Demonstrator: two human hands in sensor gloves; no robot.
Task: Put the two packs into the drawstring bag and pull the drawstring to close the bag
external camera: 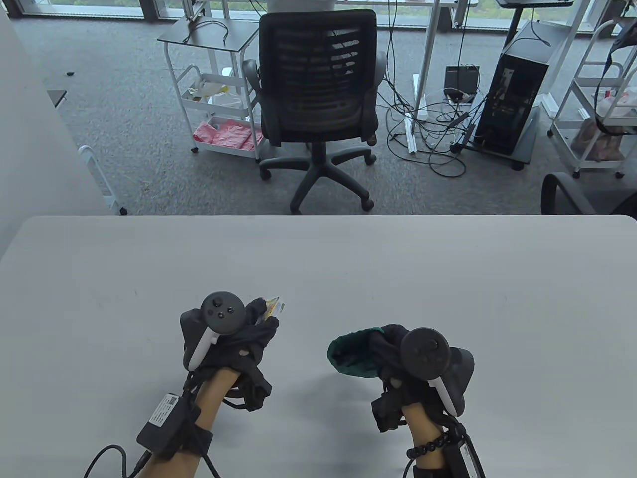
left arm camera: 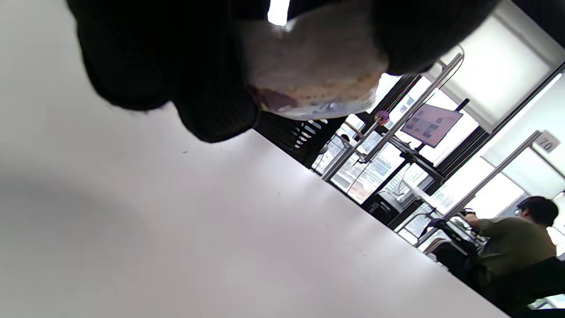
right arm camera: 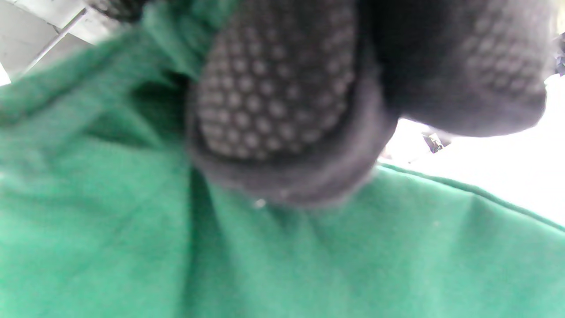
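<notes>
My left hand (external camera: 249,326) grips a pack (external camera: 272,306) above the table's near left; only its yellowish, crinkled end pokes out past the gloved fingers. In the left wrist view the pack (left arm camera: 309,70) shows pale and whitish between the dark fingers (left arm camera: 207,88). My right hand (external camera: 393,348) holds the green drawstring bag (external camera: 356,356) at its rim, the dark mouth turned left toward the other hand. The bag's green cloth (right arm camera: 220,243) fills the right wrist view under the dotted glove fingers (right arm camera: 273,97). I see only one pack; a second is not visible.
The white table (external camera: 318,264) carries only the hands and what they hold. Beyond its far edge stand a black office chair (external camera: 318,94), a white cart (external camera: 214,89) and a computer tower (external camera: 512,99). A seated person (left arm camera: 507,247) shows far off in the left wrist view.
</notes>
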